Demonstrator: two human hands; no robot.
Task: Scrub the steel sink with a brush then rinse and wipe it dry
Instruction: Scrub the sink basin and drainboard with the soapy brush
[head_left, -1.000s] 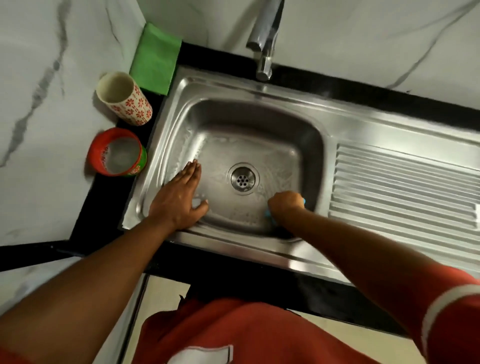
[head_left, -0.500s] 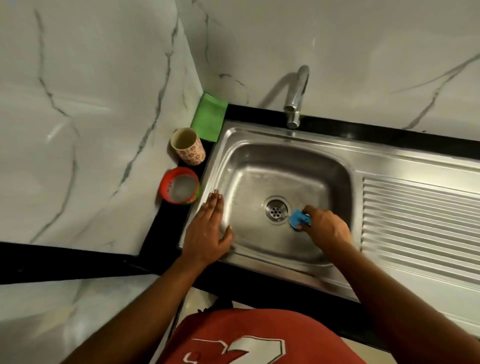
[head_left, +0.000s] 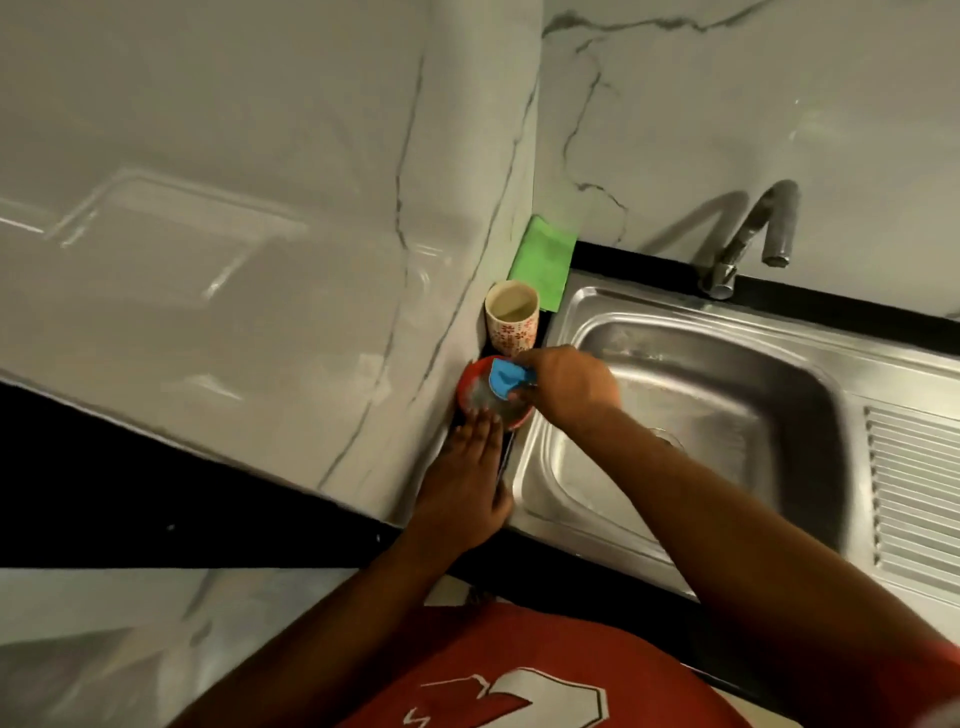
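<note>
At the left rim of the steel sink (head_left: 727, 415) I count one small blue scrub brush (head_left: 505, 378), one round red tub (head_left: 470, 387), one floral patterned cup (head_left: 511, 325), one folded green cloth (head_left: 543, 262) and one steel tap (head_left: 748, 244). Right hand (head_left: 571, 387) pinches the brush with curled fingers, over the tub's open top, off the basin. Brush is stubby; its long axis runs roughly left-right, blue end pointing left toward the marble wall (head_left: 260, 234). Bristles I cannot tell. Left hand (head_left: 467, 483) lies flat, fingers straight, together, fingertips at the tub's near edge. Sink basin shiny.
</note>
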